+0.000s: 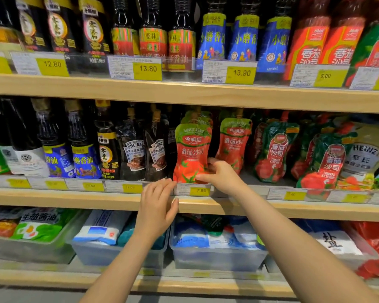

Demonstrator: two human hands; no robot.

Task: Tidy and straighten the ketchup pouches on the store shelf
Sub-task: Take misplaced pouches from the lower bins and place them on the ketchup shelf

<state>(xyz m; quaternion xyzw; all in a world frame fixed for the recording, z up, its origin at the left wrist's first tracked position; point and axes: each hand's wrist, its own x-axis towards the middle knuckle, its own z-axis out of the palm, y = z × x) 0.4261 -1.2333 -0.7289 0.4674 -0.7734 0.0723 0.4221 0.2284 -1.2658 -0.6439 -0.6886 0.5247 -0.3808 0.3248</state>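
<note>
A red ketchup pouch with a green top stands upright at the front of the middle shelf, with more of the same kind stacked behind it. My right hand grips its lower right corner. My left hand hovers open in front of the shelf edge, just below and left of the pouch, fingers apart, holding nothing. A second identical pouch leans a little to the right of the first. Further right stand darker green-and-red ketchup pouches, tilted.
Heinz black pepper sauce pouches and oil bottles stand left of the ketchup. A yellow Heinz pouch sits far right. Price tags line the shelf rail. Clear bins with salt bags fill the shelf below.
</note>
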